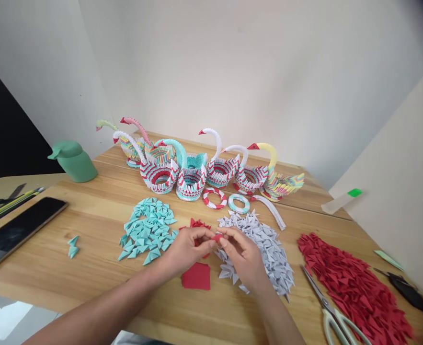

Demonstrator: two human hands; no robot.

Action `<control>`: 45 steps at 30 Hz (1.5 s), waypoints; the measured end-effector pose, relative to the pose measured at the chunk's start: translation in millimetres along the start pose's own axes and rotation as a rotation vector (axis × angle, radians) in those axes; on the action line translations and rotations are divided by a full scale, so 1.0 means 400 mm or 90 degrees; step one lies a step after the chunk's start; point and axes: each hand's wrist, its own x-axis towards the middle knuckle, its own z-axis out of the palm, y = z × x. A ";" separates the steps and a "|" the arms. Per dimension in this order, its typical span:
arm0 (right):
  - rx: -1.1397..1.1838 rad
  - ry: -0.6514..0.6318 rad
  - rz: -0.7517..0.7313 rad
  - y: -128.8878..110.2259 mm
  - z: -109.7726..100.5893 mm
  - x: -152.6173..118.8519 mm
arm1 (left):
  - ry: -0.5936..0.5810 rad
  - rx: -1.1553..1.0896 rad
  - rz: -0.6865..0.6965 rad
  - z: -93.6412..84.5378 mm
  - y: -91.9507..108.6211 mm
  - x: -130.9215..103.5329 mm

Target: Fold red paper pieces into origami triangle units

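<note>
Between my two hands, over the middle of the table, is a small folded piece of red paper (217,237). My left hand (191,247) pinches it from the left with thumb and fingers. From the other side, the fingertips of my right hand (243,254) grip the same piece. Just below lies a stack of red paper rectangles (196,276). A few folded red pieces (200,224) rest behind my left hand, partly hidden by it. Under and beside my right hand spreads a pile of pale grey folded triangles (268,244).
Turquoise triangles (150,227) lie left, red triangles (355,282) right. Scissors (328,306) rest near the front edge. Several paper swans (191,182) and two paper rings (214,198) stand behind. A phone (20,230), a green container (75,163) and a glue bottle (340,201) flank them.
</note>
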 end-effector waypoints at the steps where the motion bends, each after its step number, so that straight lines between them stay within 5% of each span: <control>1: 0.008 0.003 0.012 0.001 -0.002 0.000 | -0.008 -0.021 -0.014 -0.002 -0.002 0.001; 6: 0.066 -0.009 0.064 0.004 -0.010 0.004 | -0.018 -0.065 -0.049 -0.013 -0.004 0.003; 12: 0.062 -0.034 0.119 -0.011 -0.002 0.003 | -0.005 0.049 -0.003 -0.014 0.017 -0.009; 18: 0.068 -0.015 0.126 -0.026 -0.009 0.000 | -0.045 0.045 0.047 -0.012 0.033 -0.013; 37: 0.009 -0.023 0.063 -0.036 0.000 -0.006 | 0.008 0.138 0.076 -0.005 0.010 -0.010; 41: 0.063 -0.033 0.123 -0.029 -0.002 -0.004 | 0.002 0.225 0.151 -0.005 -0.002 -0.010; 45: 0.177 -0.009 0.180 -0.013 -0.006 -0.004 | 0.087 0.413 0.338 -0.009 -0.011 -0.010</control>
